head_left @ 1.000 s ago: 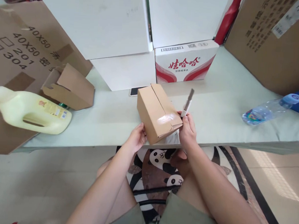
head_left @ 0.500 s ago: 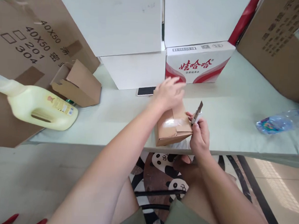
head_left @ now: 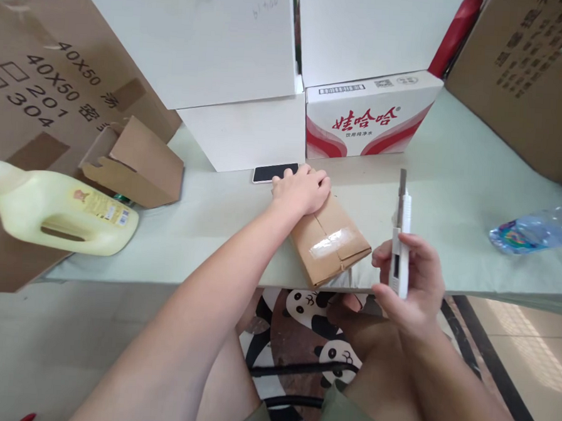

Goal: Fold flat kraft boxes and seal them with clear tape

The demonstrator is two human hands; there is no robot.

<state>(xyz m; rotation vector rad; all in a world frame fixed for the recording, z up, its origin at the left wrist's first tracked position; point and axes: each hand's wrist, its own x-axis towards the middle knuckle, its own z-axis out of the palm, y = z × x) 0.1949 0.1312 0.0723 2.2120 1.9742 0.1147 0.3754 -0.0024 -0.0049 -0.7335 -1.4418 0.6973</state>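
A small brown cardboard box (head_left: pixel 339 229) with clear tape across its top lies at an angle near the table's front edge. Over its far end, my left hand (head_left: pixel 302 189) presses down with bent fingers gripping the edge. To the right of the box and apart from it, my right hand (head_left: pixel 412 277) is closed around a white utility knife (head_left: pixel 404 242). The knife stands upright with its blade extended and pointing away from me. Just beyond my left fingertips lies a phone (head_left: pixel 268 173), dark screen up.
White cartons (head_left: pixel 247 133) and a red-and-white printed carton (head_left: pixel 370 124) stand at the back. On the left are a yellow jug (head_left: pixel 74 209), an opened small box (head_left: pixel 146 166) and a large carton (head_left: pixel 49 47). A plastic bottle (head_left: pixel 527 233) lies on the right.
My right hand has drawn away from the box, right and toward me, turning the knife upright. The box has turned slightly, and my left hand has settled lower onto its far end.
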